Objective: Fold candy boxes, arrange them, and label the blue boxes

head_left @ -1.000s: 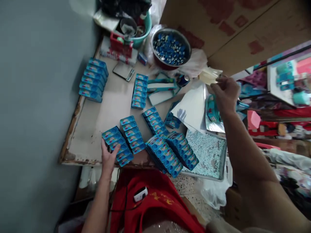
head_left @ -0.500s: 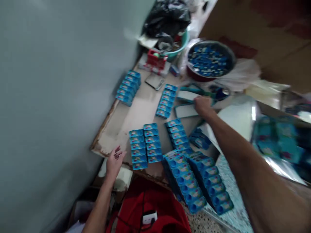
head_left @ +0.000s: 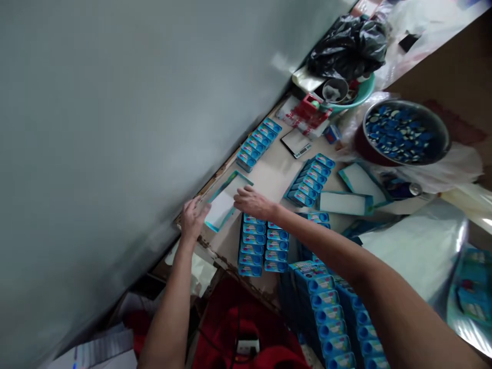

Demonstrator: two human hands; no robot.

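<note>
A shallow open box with a white inside and teal edges lies at the table's left edge. My right hand reaches across and pinches its right side, fingers closed. At the other side is my left hand, fingers apart, beside the box's near left edge; whether it touches is hard to tell. Just below my right hand stand two rows of small blue printed packs, partly hidden by that arm. Another row of blue packs lies beyond the box along the wall.
Two more open boxes lie right of a row of blue packs. A digital scale, a red tape dispenser and a pot of blue-and-white pieces stand farther back. Tall pack stacks stand at front right.
My right hand has come left from the open boxes, and one now lies between my hands. My left hand has moved up toward it. The view has shifted, moving the table items rightward.
</note>
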